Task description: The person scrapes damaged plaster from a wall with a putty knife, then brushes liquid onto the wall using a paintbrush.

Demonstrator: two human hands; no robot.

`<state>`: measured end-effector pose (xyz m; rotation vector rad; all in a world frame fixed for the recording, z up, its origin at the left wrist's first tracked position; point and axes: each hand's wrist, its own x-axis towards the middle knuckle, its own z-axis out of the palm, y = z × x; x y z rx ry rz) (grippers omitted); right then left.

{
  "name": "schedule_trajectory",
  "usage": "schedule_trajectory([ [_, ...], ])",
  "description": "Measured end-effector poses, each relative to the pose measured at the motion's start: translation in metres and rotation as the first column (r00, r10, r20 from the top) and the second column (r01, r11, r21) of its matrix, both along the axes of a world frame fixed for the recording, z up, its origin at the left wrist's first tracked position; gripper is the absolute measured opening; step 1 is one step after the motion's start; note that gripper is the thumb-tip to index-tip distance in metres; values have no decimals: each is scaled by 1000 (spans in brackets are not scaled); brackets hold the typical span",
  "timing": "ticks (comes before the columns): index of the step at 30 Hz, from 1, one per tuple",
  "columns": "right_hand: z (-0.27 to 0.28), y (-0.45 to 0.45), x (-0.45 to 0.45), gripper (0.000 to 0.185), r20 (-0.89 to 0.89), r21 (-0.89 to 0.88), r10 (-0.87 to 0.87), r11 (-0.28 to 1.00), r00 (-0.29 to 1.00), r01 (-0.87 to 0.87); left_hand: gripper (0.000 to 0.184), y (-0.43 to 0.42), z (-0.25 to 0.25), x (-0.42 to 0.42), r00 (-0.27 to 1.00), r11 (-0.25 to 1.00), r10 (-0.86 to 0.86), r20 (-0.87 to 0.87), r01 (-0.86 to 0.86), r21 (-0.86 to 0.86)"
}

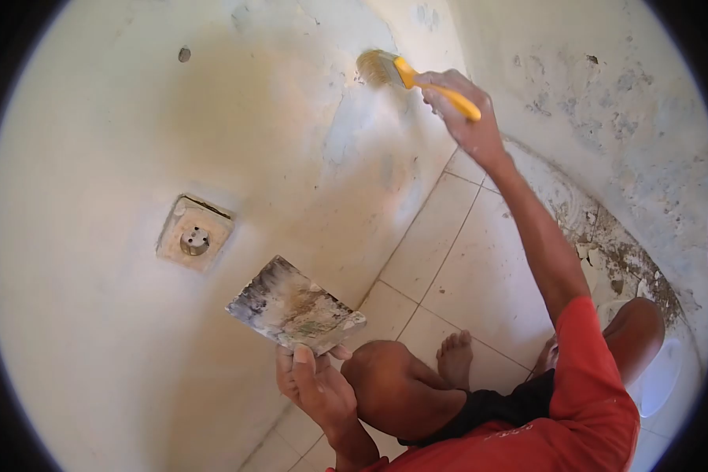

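My right hand [466, 118] grips a paintbrush by its yellow handle. The bristles of the paintbrush [374, 68] touch the pale wall [252, 141] near the corner, beside a bluish-grey patch. Lower down, my left hand [315, 385] is closed on the near edge of a flat, square board [291, 303], thumb on top. Smears of black, white and brown cover the board, which is tilted in front of the wall. What the fingers under the board do is partly hidden.
A wall socket [196, 236] sits left of the board, with a small round hole [184, 54] above it. Flaking plaster marks the right wall [606, 102]. Debris [625, 263] lies along the floor's edge. A white container [662, 377] stands by my right knee on the tiled floor [456, 259].
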<state>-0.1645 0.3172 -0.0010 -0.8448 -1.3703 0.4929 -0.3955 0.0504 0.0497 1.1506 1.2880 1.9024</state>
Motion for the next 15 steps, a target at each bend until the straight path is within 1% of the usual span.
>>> schedule_trajectory([
  [2, -29, -13, -24, 28, 80, 110, -43, 993, 996, 35, 26, 3, -3, -1, 1000, 1000, 20, 6, -20, 7],
  [3, -67, -21, -63, 30, 230, 454, -75, 890, 970, -39, 26, 4, -4, 0, 999, 999, 44, 11, -44, 10],
  [4, -64, -44, -79, 30, 334, 462, -118, 885, 935, -53, 26, 4, -3, 2, 999, 999, 49, 3, -49, 6],
  [5, -65, -64, -85, 32, 373, 321, 26, 934, 928, -155, 25, 3, -2, 4, 999, 999, 46, 3, -46, -8],
  [6, -64, -75, -86, 35, 396, 176, 170, 950, 903, -256, 25, 4, -1, 6, 999, 999, 40, 9, -40, -17],
  [7, -58, -80, -81, 35, 397, 177, 170, 950, 902, -256, 25, 4, -2, 6, 999, 999, 41, 10, -41, -17],
  [8, -50, -85, -75, 34, 404, 61, 391, 891, 827, -450, 25, 5, -4, 4, 1000, 1000, 21, -1, -21, -18],
  [9, -47, -88, -71, 34, 382, -52, 589, 783, 712, -620, 25, 5, -4, 3, 1000, 1000, -2, -13, 2, -18],
  [10, -50, -82, -68, 34, 382, -51, 586, 785, 715, -617, 25, 5, -3, 4, 1000, 1000, -6, -14, 6, -17],
  [11, -53, -66, -64, 31, 345, 108, 437, 861, 831, -498, 26, 5, -3, 5, 1000, 1000, 10, -4, -10, -19],
  [12, -55, -50, -59, 27, 277, 258, 279, 900, 919, -351, 26, 5, -3, 6, 1000, 999, 27, 6, -27, -21],
  [14, -26, -19, -35, 21, 63, 106, 388, 913, 919, -393, 26, 0, -3, 5, 999, 999, 33, -10, -33, -13],
  [15, -17, -19, -31, 21, 62, 109, 393, 911, 918, -397, 27, -1, -3, 5, 999, 999, 43, -17, -43, -6],
])
